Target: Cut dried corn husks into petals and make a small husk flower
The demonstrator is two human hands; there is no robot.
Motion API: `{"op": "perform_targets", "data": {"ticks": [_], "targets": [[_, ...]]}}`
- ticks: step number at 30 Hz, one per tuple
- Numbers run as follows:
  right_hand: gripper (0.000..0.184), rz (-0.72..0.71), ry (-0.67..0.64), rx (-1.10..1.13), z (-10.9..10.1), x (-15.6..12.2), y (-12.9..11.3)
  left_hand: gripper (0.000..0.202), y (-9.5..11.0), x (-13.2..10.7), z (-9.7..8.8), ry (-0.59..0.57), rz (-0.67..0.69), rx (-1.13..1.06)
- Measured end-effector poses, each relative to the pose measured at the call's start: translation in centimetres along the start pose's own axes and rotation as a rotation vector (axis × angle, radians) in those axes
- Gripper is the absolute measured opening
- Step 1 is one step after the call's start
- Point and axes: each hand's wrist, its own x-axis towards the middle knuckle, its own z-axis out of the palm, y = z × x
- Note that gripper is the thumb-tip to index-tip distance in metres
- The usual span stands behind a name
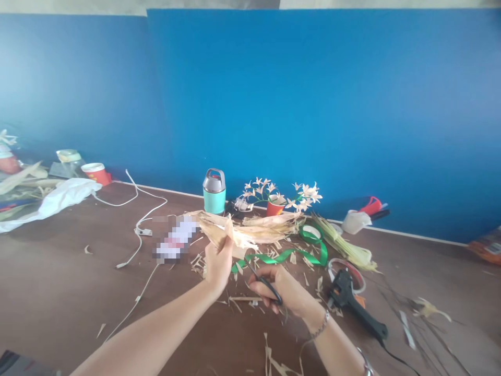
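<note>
The dried husk point(213, 233) stuck out of the top of the person's left hand point(219, 263), over the middle of the brown table point(156, 318), with thumb and fingers pressed together to pinch it. Just beside that, the right hand point(285, 290) was curled around the black handles of some scissors point(273, 291), fingers bent in, the tip pointing up and over toward the left hand; from where I stood I could not tell whether the blades were parted. More husks point(274, 230) lay in a heap just beyond the hands, and thin scraps point(245, 299) were scattered all about. A green ribbon point(323, 253) trailed from its roll behind the right hand, near a bundle of pale green stalks point(346, 245). Further back, near the blue wall point(293, 104), stood a teal jar point(214, 201) with a grey lid and, to its right, a red cup point(274, 209) among white flowers point(309, 193) on green stems. A black glue gun point(346, 292) lay to the right of the right hand.
</note>
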Motion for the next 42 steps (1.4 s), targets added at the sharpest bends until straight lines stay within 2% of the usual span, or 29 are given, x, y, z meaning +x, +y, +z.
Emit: {"op": "perform_targets", "data": {"ticks": [4, 11, 17, 23, 31, 42], "targets": [[0.026, -0.003, -0.004, 0.010, 0.23, 0.03, 0.02, 0.026, -0.01, -0.04, 0.03, -0.024, 0.065, 0.038], [0.028, -0.009, -0.004, 0.019, 0.15, -0.34, -0.28, 0.025, -0.02, 0.09, -0.05, 0.001, 0.093, 0.084], [0.027, 0.001, 0.003, 0.046, 0.14, -0.26, -0.31, 0.023, 0.39, 0.00, 0.28, 0.019, 0.051, 0.044], [0.026, -0.011, -0.006, 0.046, 0.19, -0.09, -0.16, 0.025, 0.35, -0.27, 0.35, -0.026, 0.025, 0.017], [0.024, -0.013, -0.002, -0.011, 0.28, -0.16, -0.33, 0.028, -0.18, -0.10, 0.16, -0.046, 0.018, 0.006], [0.027, -0.009, 0.004, 0.033, 0.65, -0.17, -0.67, 0.026, 0.11, -0.20, 0.21, -0.032, 0.029, 0.019]]}}
